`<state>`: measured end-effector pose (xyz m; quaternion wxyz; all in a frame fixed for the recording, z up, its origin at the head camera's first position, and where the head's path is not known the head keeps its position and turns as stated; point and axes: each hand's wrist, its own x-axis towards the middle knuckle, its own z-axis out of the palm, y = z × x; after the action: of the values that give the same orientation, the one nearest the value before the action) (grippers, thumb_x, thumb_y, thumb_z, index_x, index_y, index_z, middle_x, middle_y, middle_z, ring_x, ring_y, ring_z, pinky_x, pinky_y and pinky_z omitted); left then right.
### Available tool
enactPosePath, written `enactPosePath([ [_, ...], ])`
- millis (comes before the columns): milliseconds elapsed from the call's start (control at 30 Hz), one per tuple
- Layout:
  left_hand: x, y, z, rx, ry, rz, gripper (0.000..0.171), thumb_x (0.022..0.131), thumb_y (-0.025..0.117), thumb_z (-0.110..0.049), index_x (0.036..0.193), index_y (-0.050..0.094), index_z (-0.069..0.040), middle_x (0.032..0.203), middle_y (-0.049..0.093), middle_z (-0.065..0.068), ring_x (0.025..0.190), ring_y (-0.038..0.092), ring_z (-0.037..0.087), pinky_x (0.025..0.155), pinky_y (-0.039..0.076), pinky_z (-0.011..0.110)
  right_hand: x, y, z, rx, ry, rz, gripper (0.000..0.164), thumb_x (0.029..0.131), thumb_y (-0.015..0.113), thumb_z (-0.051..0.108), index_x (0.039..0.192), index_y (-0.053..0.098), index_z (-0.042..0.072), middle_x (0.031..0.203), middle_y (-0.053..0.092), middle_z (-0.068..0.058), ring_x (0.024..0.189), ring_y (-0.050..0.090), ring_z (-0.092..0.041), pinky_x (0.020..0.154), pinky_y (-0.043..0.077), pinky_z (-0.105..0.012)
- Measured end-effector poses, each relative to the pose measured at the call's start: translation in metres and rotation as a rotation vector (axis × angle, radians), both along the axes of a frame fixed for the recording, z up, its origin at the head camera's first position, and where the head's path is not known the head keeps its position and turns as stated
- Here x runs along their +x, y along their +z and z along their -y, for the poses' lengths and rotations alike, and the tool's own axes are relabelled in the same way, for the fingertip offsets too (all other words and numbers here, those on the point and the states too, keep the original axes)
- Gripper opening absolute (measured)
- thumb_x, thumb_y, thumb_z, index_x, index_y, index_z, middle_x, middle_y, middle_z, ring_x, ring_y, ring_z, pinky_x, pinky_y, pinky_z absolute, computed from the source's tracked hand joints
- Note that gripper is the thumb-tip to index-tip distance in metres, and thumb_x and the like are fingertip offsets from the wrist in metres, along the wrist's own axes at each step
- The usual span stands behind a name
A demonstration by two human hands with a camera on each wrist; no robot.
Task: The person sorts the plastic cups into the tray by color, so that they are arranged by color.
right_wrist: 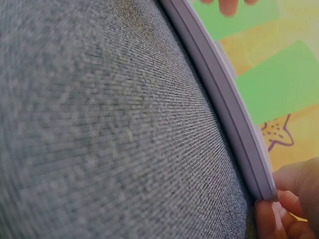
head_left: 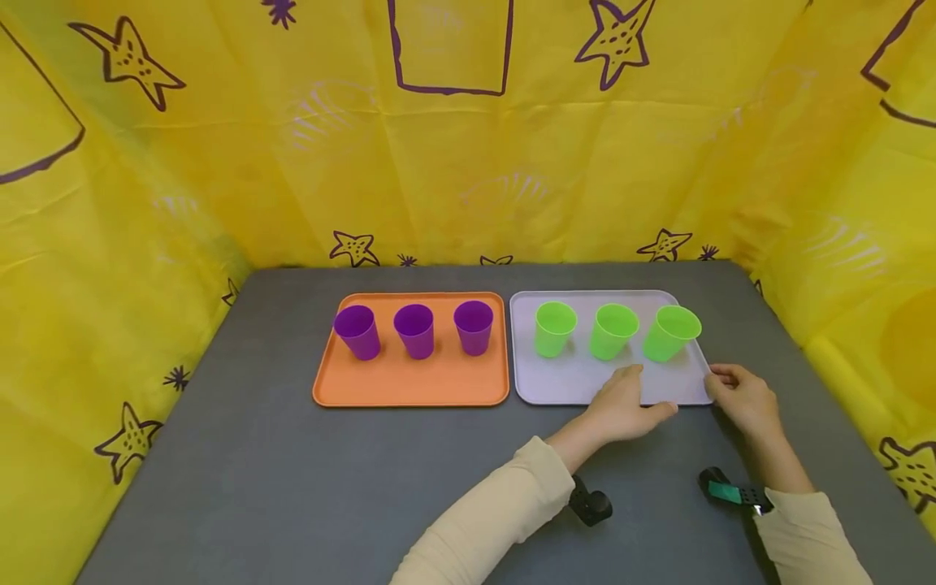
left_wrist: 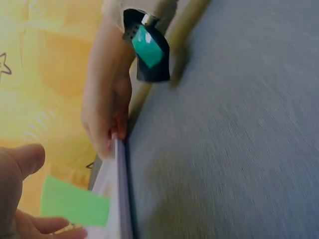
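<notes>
My right hand (head_left: pixel 749 404) pinches the front right corner of a pale lavender tray (head_left: pixel 544 386); the right wrist view shows its thumb and fingers at the tray rim (right_wrist: pixel 227 109). Over the tray's front edge reaches my left hand (head_left: pixel 625 406), thumb spread and fingers extended, holding nothing. Three green cups stand in a row on this tray: a left one (head_left: pixel 554 331), a middle one (head_left: pixel 613 333) and a right one (head_left: pixel 669 335). In the left wrist view a green cup (left_wrist: pixel 75 201) appears beyond the left fingers, apart from the thumb.
Left of the lavender tray, a narrow gap away, lies an orange tray (head_left: pixel 409 390) bearing three purple cups (head_left: pixel 414 333). Both trays rest on a grey table (head_left: pixel 292 487). Yellow cloth (head_left: pixel 439 179) with starfish drawings hangs behind and at both sides.
</notes>
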<state>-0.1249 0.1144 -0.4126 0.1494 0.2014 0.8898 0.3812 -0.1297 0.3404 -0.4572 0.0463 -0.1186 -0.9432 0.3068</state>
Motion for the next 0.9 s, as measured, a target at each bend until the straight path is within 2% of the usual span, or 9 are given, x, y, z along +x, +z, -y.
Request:
enactPosePath([
  [67,0.001,0.001,0.011,-0.013,-0.045,-0.028,0.068,0.086,0.056,-0.047,0.138,0.038,-0.007,0.139,0.043,0.003,0.127,0.040,0.012,0.102,0.037,0.021,0.001,0.001,0.000,-0.004,0.004,0.010,0.043,0.088,0.049,0.030,0.114,0.058,-0.004,0.097,0.063,-0.021,0.071,0.051,-0.011,0.056,0.039,-0.020],
  [267,0.004,0.004,0.050,-0.028,-0.133,-0.129,0.063,0.088,0.054,-0.047,0.138,0.040,-0.011,0.137,0.045,0.000,0.124,0.043,0.008,0.101,0.039,0.022,0.006,0.003,0.000,-0.027,0.040,0.016,0.044,0.090,0.047,0.029,0.115,0.056,-0.005,0.092,0.064,-0.018,0.058,0.051,0.001,0.053,0.041,-0.018],
  [433,0.009,0.008,0.091,-0.020,-0.165,-0.217,0.061,0.089,0.055,-0.043,0.138,0.038,-0.011,0.139,0.043,-0.001,0.125,0.042,0.010,0.103,0.038,0.025,0.009,0.005,0.002,-0.038,0.085,0.017,0.044,0.093,0.046,0.029,0.116,0.054,-0.007,0.095,0.063,-0.022,0.056,0.054,-0.001,0.052,0.044,-0.018],
  [567,0.010,0.011,0.127,-0.030,-0.152,-0.300,0.060,0.089,0.057,-0.040,0.138,0.038,-0.012,0.140,0.042,-0.001,0.128,0.040,0.013,0.105,0.038,0.030,0.012,0.009,0.001,-0.024,0.125,-0.005,0.042,0.094,0.046,0.027,0.116,0.054,-0.007,0.096,0.062,-0.025,0.056,0.055,-0.003,0.051,0.046,-0.019],
  [633,0.010,0.012,0.145,-0.039,-0.137,-0.338,0.060,0.088,0.058,-0.039,0.138,0.038,-0.012,0.140,0.042,-0.001,0.128,0.040,0.014,0.105,0.038,0.033,0.011,0.010,0.001,0.007,0.145,-0.039,0.038,0.094,0.047,0.025,0.114,0.055,-0.007,0.095,0.061,-0.025,0.060,0.056,-0.008,0.053,0.046,-0.021],
  [800,0.014,0.017,0.189,-0.068,-0.110,-0.395,0.062,0.087,0.061,-0.037,0.139,0.038,-0.013,0.141,0.040,0.001,0.130,0.038,0.017,0.105,0.038,0.039,0.010,0.017,0.001,0.104,0.195,-0.146,0.031,0.092,0.051,0.019,0.109,0.057,-0.007,0.092,0.060,-0.024,0.077,0.056,-0.032,0.061,0.043,-0.034],
  [900,0.018,0.019,0.215,-0.097,-0.096,-0.420,0.063,0.086,0.062,-0.037,0.140,0.037,-0.016,0.143,0.039,0.000,0.133,0.035,0.017,0.106,0.037,0.041,0.008,0.022,0.002,0.130,0.220,-0.175,0.030,0.091,0.053,0.018,0.109,0.058,-0.006,0.092,0.059,-0.023,0.081,0.057,-0.038,0.062,0.044,-0.039],
])
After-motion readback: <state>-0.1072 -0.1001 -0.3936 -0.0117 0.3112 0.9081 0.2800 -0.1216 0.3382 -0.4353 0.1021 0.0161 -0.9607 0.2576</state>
